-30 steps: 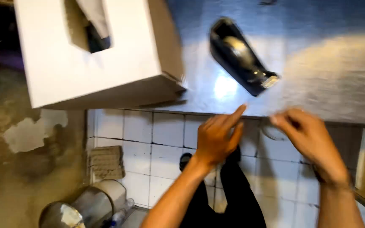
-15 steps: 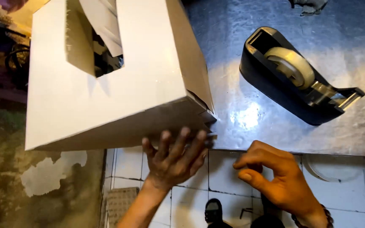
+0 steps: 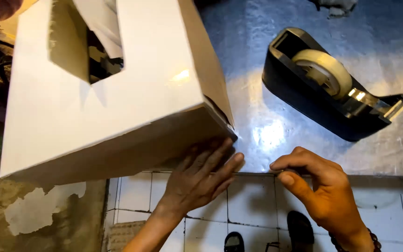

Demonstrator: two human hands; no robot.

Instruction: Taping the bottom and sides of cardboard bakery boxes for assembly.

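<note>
head view — left hand (image 3: 197, 179) open, fingers flat on white cardboard box (image 3: 113, 93) near corner; right hand (image 3: 320, 189) pinched, grip contents unclear. box looks light, stiff — hold by edges.

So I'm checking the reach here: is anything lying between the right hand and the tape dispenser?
Nothing visible. The right hand sits at the table edge, and only bare shiny tabletop lies between it and the black tape dispenser. The white box is off to the left, under the left hand.

Left hand (image 3: 197, 179) presses white box (image 3: 113, 102); right hand (image 3: 323, 191) beside tape dispenser (image 3: 323, 86).
</note>
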